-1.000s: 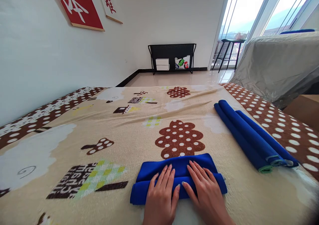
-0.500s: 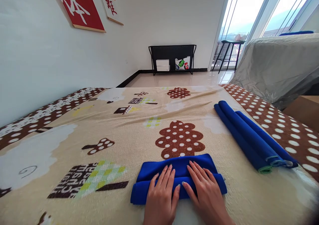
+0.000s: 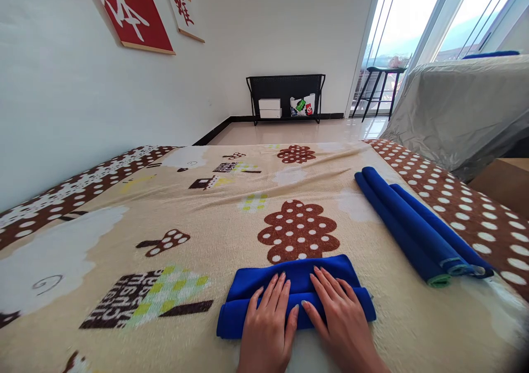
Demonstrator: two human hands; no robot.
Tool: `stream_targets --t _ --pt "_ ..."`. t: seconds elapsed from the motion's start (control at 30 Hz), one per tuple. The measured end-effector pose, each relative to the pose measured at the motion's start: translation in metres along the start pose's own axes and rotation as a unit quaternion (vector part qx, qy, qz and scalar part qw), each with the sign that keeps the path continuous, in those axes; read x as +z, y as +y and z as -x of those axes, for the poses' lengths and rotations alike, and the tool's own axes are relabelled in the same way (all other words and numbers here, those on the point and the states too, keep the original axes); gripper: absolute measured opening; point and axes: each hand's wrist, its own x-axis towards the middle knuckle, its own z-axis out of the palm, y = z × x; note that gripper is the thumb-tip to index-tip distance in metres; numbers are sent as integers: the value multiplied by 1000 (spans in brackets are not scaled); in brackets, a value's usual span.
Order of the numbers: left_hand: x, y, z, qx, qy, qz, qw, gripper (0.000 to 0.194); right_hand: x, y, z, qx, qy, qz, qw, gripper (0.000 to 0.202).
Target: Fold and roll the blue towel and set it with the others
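A partly rolled blue towel [image 3: 231,319] lies on the patterned blanket [image 3: 206,235], its rolled part nearest me and a short flat flap beyond. My left hand [image 3: 268,318] rests palm down on the left half of the roll, fingers stretched out toward the flap. On the right half lies my right hand [image 3: 336,312], also flat with its fingers extended. Both thumbs point inward, with a gap between them. To the right, two rolled blue towels [image 3: 409,232] lie side by side at a slant, apart from my hands.
Beyond the blanket's far edge stands a black rack [image 3: 285,95] against the wall, holding white boxes and a printed bag. At the right are a plastic-covered piece of furniture [image 3: 467,97], a cardboard box [image 3: 502,183] and a black stool [image 3: 380,86] by the window.
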Motion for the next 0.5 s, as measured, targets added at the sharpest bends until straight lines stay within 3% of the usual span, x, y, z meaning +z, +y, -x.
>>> stream_targets --t 0.17,0.37,0.5 --pt "1 -5 1 -26 -15 -17 999 45 -2 4 -1 20 -8 -4 1000 51" --pt "0 -28 20 -145 -39 -45 988 51 -2 33 7 87 -3 12 996 54" --pt "2 -31 27 -195 -40 -51 979 53 2 37 11 97 7 26 995 54"
